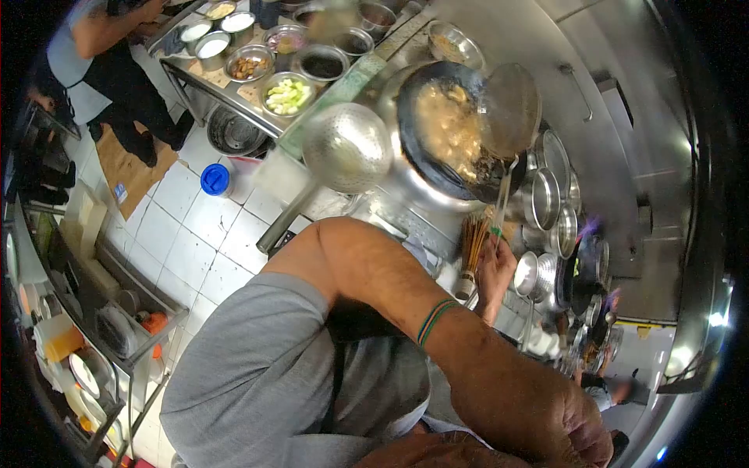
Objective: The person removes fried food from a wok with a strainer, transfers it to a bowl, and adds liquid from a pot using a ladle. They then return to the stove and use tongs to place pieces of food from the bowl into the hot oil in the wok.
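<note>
My left arm, a banded bracelet on its wrist, crosses close to the camera. Its hand is curled closed at the lower right; whatever it may hold is hidden. Beyond that forearm, my right hand grips the handle of a round mesh skimmer. The skimmer tilts over the right side of a dark wok, where food cooks in bubbling, steaming liquid. A large perforated ladle is left of the wok, its handle toward the floor. Thin wooden sticks stand bundled beside my right hand.
Ingredient bowls, including chopped green pieces, fill a steel table. More strainers and pots line the stove, with flames farther along. A blue-lidded tub sits on the tiled floor. Another person stands at upper left.
</note>
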{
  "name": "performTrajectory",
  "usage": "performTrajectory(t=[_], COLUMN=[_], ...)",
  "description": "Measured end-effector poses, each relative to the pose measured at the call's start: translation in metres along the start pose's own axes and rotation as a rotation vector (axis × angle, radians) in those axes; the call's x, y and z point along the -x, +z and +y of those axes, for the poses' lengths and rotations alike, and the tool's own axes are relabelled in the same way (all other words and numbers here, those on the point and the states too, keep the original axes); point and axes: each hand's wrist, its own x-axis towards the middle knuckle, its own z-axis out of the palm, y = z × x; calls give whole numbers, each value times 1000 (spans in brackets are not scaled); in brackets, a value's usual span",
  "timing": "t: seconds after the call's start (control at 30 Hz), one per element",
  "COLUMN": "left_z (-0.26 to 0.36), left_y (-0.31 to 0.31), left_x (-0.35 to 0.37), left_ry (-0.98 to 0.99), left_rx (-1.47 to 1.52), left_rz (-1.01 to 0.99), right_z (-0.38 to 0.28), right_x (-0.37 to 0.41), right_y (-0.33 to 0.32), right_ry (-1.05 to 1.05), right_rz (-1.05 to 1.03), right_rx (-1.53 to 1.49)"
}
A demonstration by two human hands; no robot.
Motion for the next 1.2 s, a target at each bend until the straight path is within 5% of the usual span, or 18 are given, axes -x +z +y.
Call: performTrajectory(t=[0.17,0.43,0.5,0.6,0.67,0.77,0.87,1.0,1.2], left_z=[0,1,2,-1,2,10,30,51,88], left_y=[1,4,5,12,15,16,14,61,87], left_x=[0,6,7,4,4,13,48,108,47], left_ry=[12,6,2,-21,-29,-12,133,625,1264], left_rx=[6,5,17,45,39,72,115,-900,-1783], left_rz=[10,38,37,26,48,110,375,766,182], right_z=[19,-2,8,37,29,7,-17,-14,6], right_x=[-10,5,2,-25,-20,-5,-8,-15,-41], right_y=[-4,3,5,7,8,12,11,4,2], right_ry=[144,86,108,316,147,103,288,176,26], right_rz=[-149,15,-33,-187,-97,-62,-139,-110,174], right_rx=[35,-258,-128,-130,-108,-133,-112,-128,155])
